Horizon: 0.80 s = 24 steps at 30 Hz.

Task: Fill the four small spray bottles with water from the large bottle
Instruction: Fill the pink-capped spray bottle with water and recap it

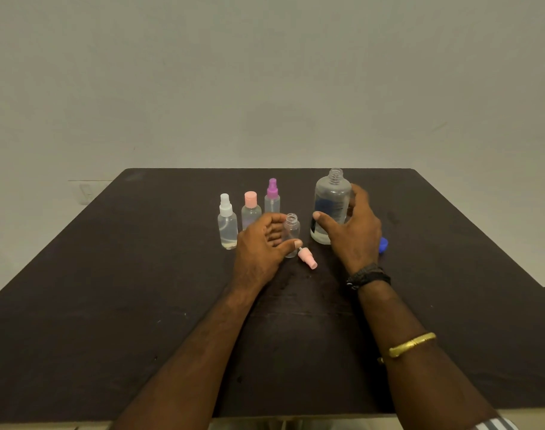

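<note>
Near the middle of the dark table (141, 274) stands a small clear spray bottle (292, 231) with its neck open. My left hand (262, 246) curls round it, thumb in front and fingers behind. Its pink spray head (307, 259) lies on the table just in front. My right hand (355, 231) wraps the large clear bottle (331, 206), which stands upright and uncapped with a little water at the bottom. To the left stand three capped small bottles: white-topped (227, 223), pink-capped (251, 209) and purple-topped (272, 197).
A blue cap (383, 245) lies on the table right behind my right hand. A plain wall rises behind the table's far edge. Dark bare tabletop spreads to the left, right and front of the bottles.
</note>
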### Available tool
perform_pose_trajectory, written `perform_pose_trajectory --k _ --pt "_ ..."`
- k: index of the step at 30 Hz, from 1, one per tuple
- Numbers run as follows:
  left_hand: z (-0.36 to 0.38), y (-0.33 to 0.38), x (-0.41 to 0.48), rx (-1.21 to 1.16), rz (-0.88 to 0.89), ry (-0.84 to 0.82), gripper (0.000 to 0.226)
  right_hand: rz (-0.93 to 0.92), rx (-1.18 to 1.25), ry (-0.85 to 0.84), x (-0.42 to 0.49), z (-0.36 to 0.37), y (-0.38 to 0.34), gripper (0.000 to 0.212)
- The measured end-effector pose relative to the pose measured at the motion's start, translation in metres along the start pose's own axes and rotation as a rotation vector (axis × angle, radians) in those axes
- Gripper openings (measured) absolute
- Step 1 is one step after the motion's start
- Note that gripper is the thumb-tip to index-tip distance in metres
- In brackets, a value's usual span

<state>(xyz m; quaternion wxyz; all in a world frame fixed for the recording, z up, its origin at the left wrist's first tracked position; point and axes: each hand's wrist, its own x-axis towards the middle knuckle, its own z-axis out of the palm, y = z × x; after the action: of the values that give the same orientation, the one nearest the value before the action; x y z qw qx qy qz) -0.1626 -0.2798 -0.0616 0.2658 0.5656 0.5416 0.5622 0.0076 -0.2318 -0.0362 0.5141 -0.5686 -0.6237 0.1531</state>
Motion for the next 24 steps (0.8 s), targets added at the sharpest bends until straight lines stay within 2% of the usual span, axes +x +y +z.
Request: perform_pose_trajectory --k 6,15,24 --pt "-0.001 0.002 -0.001 -0.017 0.011 0.006 0.053 -0.134 0.054 -0.004 -0.003 -0.002 -0.002 0.074" --pt "0.000 0.006 -0.002 -0.039 0.050 0.019 0.055 -0.415 -0.173 -0.012 0.005 -0.015 -0.002 0.064" --pt "0.000 0.007 -0.002 -0.047 0.063 0.002 0.056 -0.568 -0.370 0.061 0.010 -0.017 0.010 0.067"
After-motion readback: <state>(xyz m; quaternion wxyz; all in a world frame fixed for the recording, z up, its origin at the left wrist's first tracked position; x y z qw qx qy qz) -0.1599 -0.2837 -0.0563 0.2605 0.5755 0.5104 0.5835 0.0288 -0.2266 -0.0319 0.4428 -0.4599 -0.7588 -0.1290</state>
